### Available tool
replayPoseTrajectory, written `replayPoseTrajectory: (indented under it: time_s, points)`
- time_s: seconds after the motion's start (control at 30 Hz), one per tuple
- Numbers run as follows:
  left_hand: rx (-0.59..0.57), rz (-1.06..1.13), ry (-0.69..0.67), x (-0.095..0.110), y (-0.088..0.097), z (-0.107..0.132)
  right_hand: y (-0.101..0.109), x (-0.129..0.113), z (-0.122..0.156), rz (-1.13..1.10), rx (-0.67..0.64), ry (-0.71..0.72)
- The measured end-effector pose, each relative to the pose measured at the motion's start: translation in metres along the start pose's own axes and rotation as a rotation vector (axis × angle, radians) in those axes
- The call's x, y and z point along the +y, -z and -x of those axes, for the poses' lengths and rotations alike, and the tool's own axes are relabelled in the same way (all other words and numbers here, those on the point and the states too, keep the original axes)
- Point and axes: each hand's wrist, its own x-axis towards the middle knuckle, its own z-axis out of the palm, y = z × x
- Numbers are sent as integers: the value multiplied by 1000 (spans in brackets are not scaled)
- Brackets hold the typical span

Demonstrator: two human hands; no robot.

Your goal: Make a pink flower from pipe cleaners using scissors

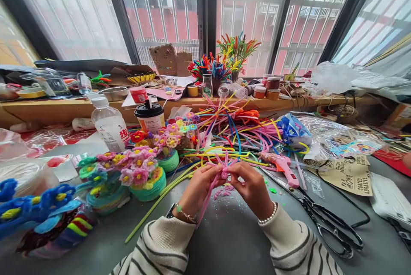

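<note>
A person's two bare hands meet over a gray tabletop (pixel 234 240), a pink fuzzy-wire piece (pixel 224 173) gripped between them, left of a pink glue gun (pixel 284 168). The left hand (pixel 201 187) pinches it between thumb and fingers; the right hand (pixel 253 187) nips its other side with the fingertips. The piece's knotted center sits directly between the fingertips, short ends splaying away from the wearer, while its long strand runs back toward the left wrist, putting that hand nearer its length. Pink clippings (pixel 224 192) lie just beneath, also left of the glue gun. Beyond and left of the gun sprawls a heap of colored wires (pixel 231 123); farther left stand potted fuzzy flowers (pixel 139 168). Black-handled scissors (pixel 334 223) lie on the gun's near side, outside the space between the hands.
</note>
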Motion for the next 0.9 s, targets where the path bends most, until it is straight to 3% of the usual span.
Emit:
replayPoseTrajectory:
  time_s: [0.27,0.57,0.67,0.8,0.9]
  points:
    - [27,-10,2,-3,0,-1,-5,-1,2,90,7,19]
    - [78,-180,-41,-5,2,-1,-4,-4,1,10,-32,-50]
    - [94,-178,-45,-4,3,-2,-1,-9,-1,-148,-25,-173]
    - [75,-172,-23,-2,4,-3,2,-15,-5,-414,42,-482]
    - [79,-170,3,-1,3,-3,3,-14,-6,-479,4,-553]
